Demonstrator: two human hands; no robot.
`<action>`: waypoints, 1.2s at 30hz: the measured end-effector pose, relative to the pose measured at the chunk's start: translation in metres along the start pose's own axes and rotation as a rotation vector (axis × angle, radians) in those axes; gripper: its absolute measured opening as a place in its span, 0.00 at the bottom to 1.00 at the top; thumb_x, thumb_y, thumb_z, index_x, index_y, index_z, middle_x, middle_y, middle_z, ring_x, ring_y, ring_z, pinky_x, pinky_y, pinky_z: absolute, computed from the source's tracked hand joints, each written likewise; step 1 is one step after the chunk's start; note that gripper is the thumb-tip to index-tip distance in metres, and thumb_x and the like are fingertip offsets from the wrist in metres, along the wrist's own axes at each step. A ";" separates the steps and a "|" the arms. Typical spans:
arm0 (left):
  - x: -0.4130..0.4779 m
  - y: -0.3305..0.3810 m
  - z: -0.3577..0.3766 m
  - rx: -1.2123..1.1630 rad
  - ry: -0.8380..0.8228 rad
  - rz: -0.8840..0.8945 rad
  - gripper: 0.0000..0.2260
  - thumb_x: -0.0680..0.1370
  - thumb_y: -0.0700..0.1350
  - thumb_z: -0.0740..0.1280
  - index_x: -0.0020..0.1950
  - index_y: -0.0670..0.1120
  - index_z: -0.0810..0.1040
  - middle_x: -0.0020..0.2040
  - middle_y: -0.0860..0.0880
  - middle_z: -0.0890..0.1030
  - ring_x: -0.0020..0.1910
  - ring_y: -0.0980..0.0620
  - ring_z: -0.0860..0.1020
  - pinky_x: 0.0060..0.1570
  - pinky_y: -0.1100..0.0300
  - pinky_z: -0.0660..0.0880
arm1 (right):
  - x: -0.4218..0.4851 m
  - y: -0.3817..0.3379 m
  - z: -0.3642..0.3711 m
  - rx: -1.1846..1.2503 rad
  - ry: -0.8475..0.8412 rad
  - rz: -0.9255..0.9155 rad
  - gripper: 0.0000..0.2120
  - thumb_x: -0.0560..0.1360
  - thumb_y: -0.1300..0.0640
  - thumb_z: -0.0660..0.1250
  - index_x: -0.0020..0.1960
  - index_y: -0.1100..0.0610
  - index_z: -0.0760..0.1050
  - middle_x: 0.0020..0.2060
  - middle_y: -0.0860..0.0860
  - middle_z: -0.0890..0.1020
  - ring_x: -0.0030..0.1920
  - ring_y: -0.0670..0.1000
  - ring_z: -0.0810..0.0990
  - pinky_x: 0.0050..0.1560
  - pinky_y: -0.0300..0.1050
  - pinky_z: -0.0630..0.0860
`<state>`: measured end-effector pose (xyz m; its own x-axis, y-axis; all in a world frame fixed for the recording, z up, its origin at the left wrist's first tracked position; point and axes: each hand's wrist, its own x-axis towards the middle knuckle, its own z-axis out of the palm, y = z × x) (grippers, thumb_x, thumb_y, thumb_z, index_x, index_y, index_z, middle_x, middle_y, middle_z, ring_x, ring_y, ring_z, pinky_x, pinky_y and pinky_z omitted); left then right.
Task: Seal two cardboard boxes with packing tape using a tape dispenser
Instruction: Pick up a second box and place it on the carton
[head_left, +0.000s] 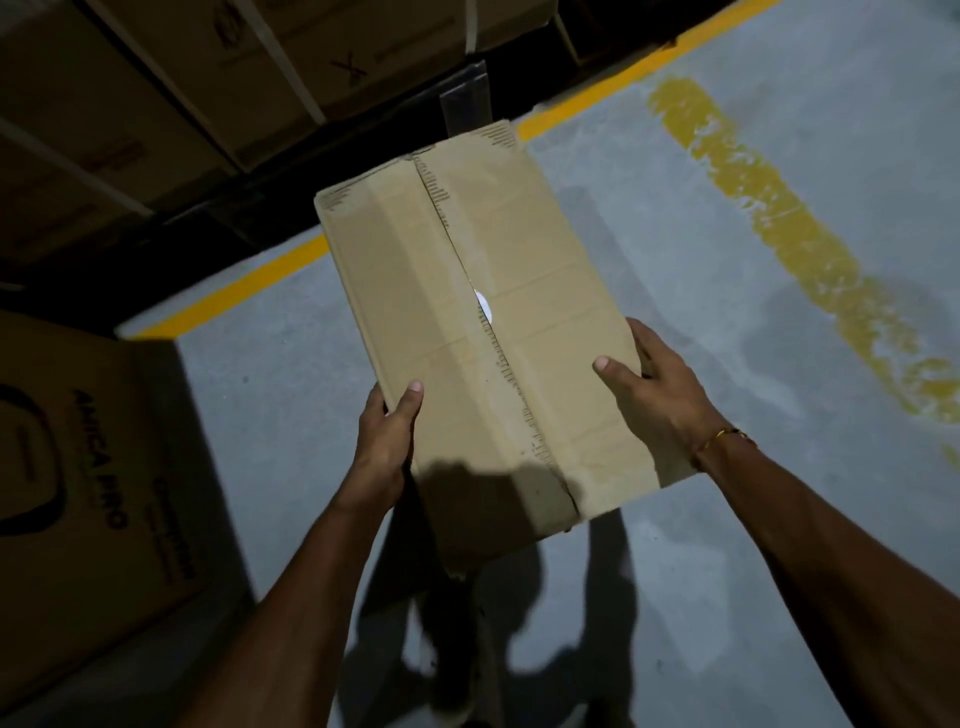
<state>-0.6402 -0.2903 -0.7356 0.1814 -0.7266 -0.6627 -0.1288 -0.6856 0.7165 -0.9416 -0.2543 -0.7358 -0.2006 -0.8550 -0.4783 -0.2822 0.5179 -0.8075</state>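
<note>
A plain brown cardboard box (467, 322) is held up in the air above the grey floor, its long side running away from me. Clear tape runs along its centre seam, and a loose tail of tape (464, 106) sticks up past the far end. My left hand (387, 441) grips the box's near left edge, thumb on top. My right hand (654, 387) grips the near right edge, thumb on top, with a gold bracelet at the wrist. No tape dispenser is in view.
A large printed cardboard box (98, 499) stands on the floor at the left. Stacked strapped cartons (171, 88) fill the dark racking at the top left. Yellow lines (769, 218) mark the grey concrete floor. My feet are in shadow under the box.
</note>
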 end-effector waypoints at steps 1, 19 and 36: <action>-0.007 0.007 0.001 -0.018 0.004 0.033 0.19 0.82 0.50 0.65 0.73 0.52 0.70 0.63 0.49 0.80 0.61 0.47 0.79 0.64 0.44 0.76 | -0.007 -0.006 -0.003 0.035 0.027 0.002 0.19 0.78 0.44 0.70 0.66 0.35 0.73 0.57 0.35 0.83 0.59 0.43 0.82 0.65 0.57 0.78; -0.393 0.399 -0.082 0.033 -0.210 0.662 0.30 0.76 0.60 0.68 0.76 0.65 0.63 0.73 0.55 0.72 0.68 0.54 0.75 0.68 0.44 0.73 | -0.328 -0.389 -0.231 0.299 0.165 -0.338 0.26 0.82 0.56 0.68 0.77 0.42 0.66 0.67 0.39 0.79 0.63 0.38 0.79 0.59 0.34 0.79; -0.666 0.501 -0.296 -0.295 -0.102 1.145 0.24 0.82 0.43 0.64 0.78 0.54 0.64 0.69 0.50 0.77 0.65 0.47 0.79 0.60 0.48 0.79 | -0.546 -0.631 -0.211 0.201 0.143 -0.818 0.32 0.78 0.50 0.71 0.79 0.41 0.64 0.69 0.41 0.78 0.67 0.41 0.78 0.70 0.53 0.75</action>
<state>-0.5369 -0.1363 0.1293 0.0270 -0.9194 0.3923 0.0665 0.3933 0.9170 -0.8520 -0.1090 0.1076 -0.1265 -0.9391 0.3194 -0.2206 -0.2873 -0.9321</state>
